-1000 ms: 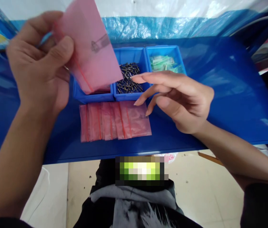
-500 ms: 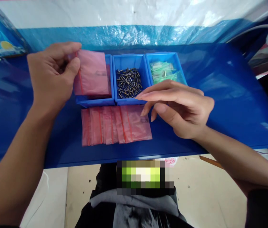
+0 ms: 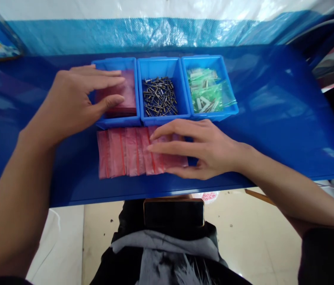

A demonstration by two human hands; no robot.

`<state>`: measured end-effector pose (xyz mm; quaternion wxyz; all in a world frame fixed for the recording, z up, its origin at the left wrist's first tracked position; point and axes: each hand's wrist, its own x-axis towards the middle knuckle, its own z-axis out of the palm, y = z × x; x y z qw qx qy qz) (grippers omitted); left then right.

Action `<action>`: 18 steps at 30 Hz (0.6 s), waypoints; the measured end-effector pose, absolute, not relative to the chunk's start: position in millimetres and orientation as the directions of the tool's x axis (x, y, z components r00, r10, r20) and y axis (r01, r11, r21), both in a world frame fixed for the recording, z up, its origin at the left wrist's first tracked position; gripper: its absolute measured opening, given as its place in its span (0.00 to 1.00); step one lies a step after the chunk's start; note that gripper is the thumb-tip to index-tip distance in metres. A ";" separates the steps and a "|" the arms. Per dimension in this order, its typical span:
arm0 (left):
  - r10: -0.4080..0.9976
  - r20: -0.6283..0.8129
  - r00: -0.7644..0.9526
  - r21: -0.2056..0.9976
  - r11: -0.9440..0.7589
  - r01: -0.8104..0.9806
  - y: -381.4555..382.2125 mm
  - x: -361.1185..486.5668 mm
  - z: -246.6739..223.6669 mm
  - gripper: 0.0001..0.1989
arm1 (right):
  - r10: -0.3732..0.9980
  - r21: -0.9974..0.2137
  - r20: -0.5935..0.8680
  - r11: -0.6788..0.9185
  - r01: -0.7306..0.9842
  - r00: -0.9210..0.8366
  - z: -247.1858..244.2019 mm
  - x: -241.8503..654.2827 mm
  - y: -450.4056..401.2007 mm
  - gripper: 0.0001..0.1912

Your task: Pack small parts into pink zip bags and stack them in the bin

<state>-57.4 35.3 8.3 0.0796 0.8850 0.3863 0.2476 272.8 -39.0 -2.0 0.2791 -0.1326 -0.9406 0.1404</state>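
Pink bags (image 3: pixel 137 152) lay fanned in an overlapping row just in front of the three blue bins, and the right hand (image 3: pixel 198 148) had come down flat on the right end of that row, fingers long and close together, pressing rather than pinching, where a moment before it had hovered above with nothing in it. The left hand (image 3: pixel 78 101) had lowered the bag it had been holding up into the left bin (image 3: pixel 116 65); now its fingers were stretched nearly straight and loosely spread over the pink stack (image 3: pixel 127 95) inside, thumb at the near edge, and I could not tell whether anything was still gripped under the palm. That reads as one bag set away and the next about to be taken from the row. Right of the left bin stood the middle bin (image 3: pixel 162 65) with a heap of small dark metal pins (image 3: pixel 158 97), and right of that a third bin (image 3: pixel 206 61) with greenish clear packets (image 3: pixel 210 93). All of it sat on a glossy blue table (image 3: pixel 273 118), backed by blue woven sheeting and white plastic behind the bins. Nearer than the table edge were a dark phone (image 3: pixel 174 211) on the person's lap and a pale floor.
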 end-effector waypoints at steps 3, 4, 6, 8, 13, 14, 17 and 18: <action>0.717 0.389 0.578 0.330 -0.695 0.639 34.2 -57.0 9.0 0.35 | 0.273 -0.200 0.331 0.956 0.216 -0.903 -6.7 272.8 -39.5 0.27; 0.714 0.393 0.579 0.341 -0.698 0.630 33.7 -56.6 10.0 0.37 | 0.270 -0.180 0.309 0.958 0.223 -0.912 -7.4 272.8 -39.8 0.27; 0.713 0.384 0.586 0.365 -0.700 0.613 32.8 -55.5 12.7 0.38 | 0.269 -0.175 0.312 0.959 0.223 -0.911 -7.7 272.9 -40.0 0.26; 0.717 0.372 0.589 0.371 -0.697 0.614 32.3 -54.3 14.9 0.39 | 0.272 -0.191 0.346 0.958 0.216 -0.898 -6.9 273.6 -39.7 0.24; 0.719 0.409 0.561 0.337 -0.691 0.640 31.2 -50.4 15.5 0.35 | 0.327 -0.220 0.441 0.942 0.253 -0.836 -3.8 276.7 -39.4 0.22; 0.719 0.410 0.562 0.329 -0.691 0.644 30.7 -49.6 15.2 0.34 | 0.357 -0.222 0.438 0.932 0.286 -0.825 -3.3 277.3 -39.3 0.22; 0.710 0.426 0.561 0.298 -0.695 0.654 29.5 -47.9 13.7 0.32 | 0.410 -0.185 0.389 0.912 0.366 -0.825 -3.0 278.7 -38.0 0.24; 0.706 0.432 0.561 0.288 -0.697 0.656 29.5 -47.7 13.2 0.31 | 0.402 -0.160 0.382 0.915 0.369 -0.832 -3.4 278.9 -37.1 0.24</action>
